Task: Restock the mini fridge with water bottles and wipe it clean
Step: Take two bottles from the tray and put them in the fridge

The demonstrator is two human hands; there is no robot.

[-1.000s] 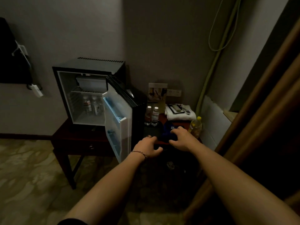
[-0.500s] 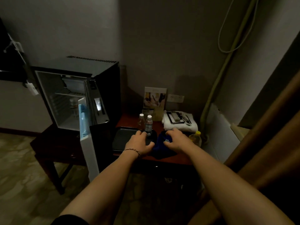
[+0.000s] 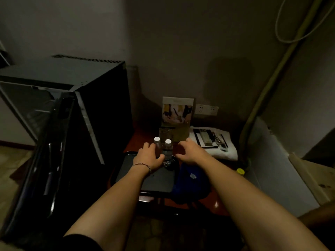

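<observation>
Two clear water bottles with white caps stand side by side at the back of a black tray (image 3: 155,180). My left hand (image 3: 147,157) reaches the left water bottle (image 3: 157,144), fingers on its left side and thumb curled in front of its base. The right water bottle (image 3: 167,152) stands just beside that thumb. My right hand (image 3: 190,151) hovers to the right of it with fingers spread, touching nothing. The black mini fridge (image 3: 76,77) stands on the left with its door (image 3: 54,151) swung open toward me; its inside is mostly hidden.
A blue cloth (image 3: 190,180) lies right of the tray on the reddish wooden table (image 3: 215,205). Behind are a card stand (image 3: 177,113), a wall socket (image 3: 206,109) and a white towel (image 3: 223,153) holding remotes. A yellow-capped bottle (image 3: 240,171) sits at the table's right edge.
The view has moved closer and to the right, so the fridge interior is out of sight. Both hands moved forward from the tray and cloth to the two bottles; my left hand now closes on one.
</observation>
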